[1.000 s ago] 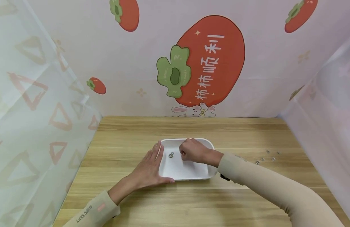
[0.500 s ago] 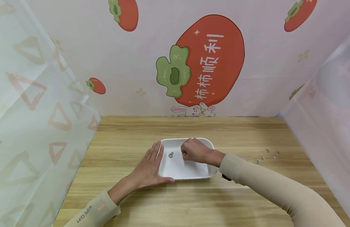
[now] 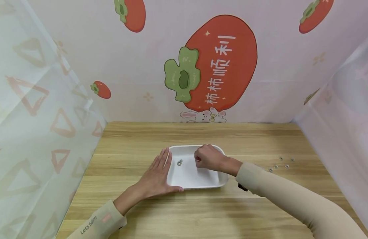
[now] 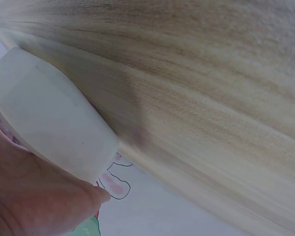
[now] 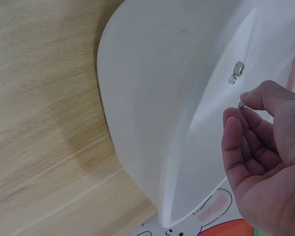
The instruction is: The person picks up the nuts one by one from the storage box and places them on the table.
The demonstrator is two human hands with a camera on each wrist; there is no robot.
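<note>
A white tray (image 3: pixel 190 177) lies on the wooden table. My left hand (image 3: pixel 155 176) rests against its left end, fingers straight along the far side and thumb on the front edge; the thumb (image 4: pixel 54 201) also shows against the tray wall in the left wrist view. Over the tray's right half is my right hand (image 3: pixel 211 157), pinching a small metal nut (image 5: pixel 241 105) between thumb and index finger, the other fingers curled in. On the tray floor, left of this hand, a larger hex nut (image 5: pixel 239 68) sits beside a smaller nut (image 5: pixel 233 78).
Several small metal nuts (image 3: pixel 276 166) lie scattered on the table (image 3: pixel 127 139) to the right of the tray, partly beyond the right forearm. A printed cloth wall (image 3: pixel 136 73) stands at the table's back edge, with cloth at both sides.
My right hand has shifted a little to the right over the tray, still pinching the nut. The left hand and the two nuts in the tray have stayed in place.
</note>
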